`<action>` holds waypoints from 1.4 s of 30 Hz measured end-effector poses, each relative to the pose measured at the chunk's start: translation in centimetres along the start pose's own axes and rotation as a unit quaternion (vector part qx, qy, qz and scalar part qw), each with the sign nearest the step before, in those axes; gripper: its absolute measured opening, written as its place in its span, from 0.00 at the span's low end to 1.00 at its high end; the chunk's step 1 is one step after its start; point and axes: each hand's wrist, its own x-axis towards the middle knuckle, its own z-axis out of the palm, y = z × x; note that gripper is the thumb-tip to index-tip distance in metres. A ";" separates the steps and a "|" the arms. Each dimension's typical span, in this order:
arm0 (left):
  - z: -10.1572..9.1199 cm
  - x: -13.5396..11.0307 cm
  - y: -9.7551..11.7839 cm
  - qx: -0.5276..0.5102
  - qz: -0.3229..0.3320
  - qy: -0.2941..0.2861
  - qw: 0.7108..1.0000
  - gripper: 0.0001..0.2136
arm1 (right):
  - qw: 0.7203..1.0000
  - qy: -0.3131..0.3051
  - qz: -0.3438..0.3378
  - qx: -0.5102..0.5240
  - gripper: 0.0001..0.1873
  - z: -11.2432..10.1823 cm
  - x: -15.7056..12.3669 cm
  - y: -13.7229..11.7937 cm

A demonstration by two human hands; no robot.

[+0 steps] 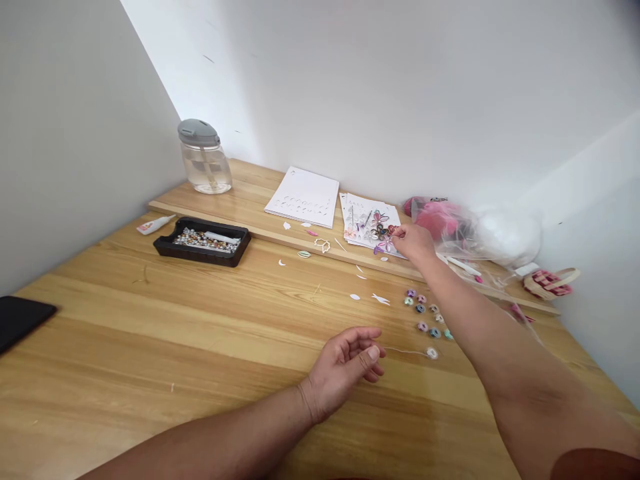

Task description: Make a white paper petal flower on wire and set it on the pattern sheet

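Note:
My left hand [347, 363] rests on the wooden table [150, 347], fingers loosely curled, pinching the end of a thin thread [405, 351] that leads to a small rolled paper coil [432, 353]. My right hand [413, 241] reaches far to a white card with quilled paper flowers [370, 223] and pinches a small dark red piece at the card's right edge. Several small coloured paper coils [425, 313] lie on the table under my right forearm.
A black tray of beads [203, 241] and a glue tube [155, 225] sit at left, a water jug [204, 159] behind them. White template sheet [303, 197], plastic bags [470, 227], small basket [549, 283], dark phone [20, 319] at left edge. Walls close in.

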 end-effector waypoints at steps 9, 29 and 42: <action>0.0 0.0 0.1 -0.001 0.000 -0.001 1.000 0.28 | 1.000 0.011 -0.008 -0.023 0.09 -0.3 -0.3 -0.2; -0.1 0.0 -0.1 0.017 0.003 -0.006 1.000 0.25 | 0.998 0.009 0.057 0.022 0.11 -3.4 -0.7 4.2; -0.5 0.0 -0.6 0.035 -0.001 -0.005 0.999 0.22 | 0.997 -0.031 0.060 0.028 0.10 -0.1 -1.1 5.4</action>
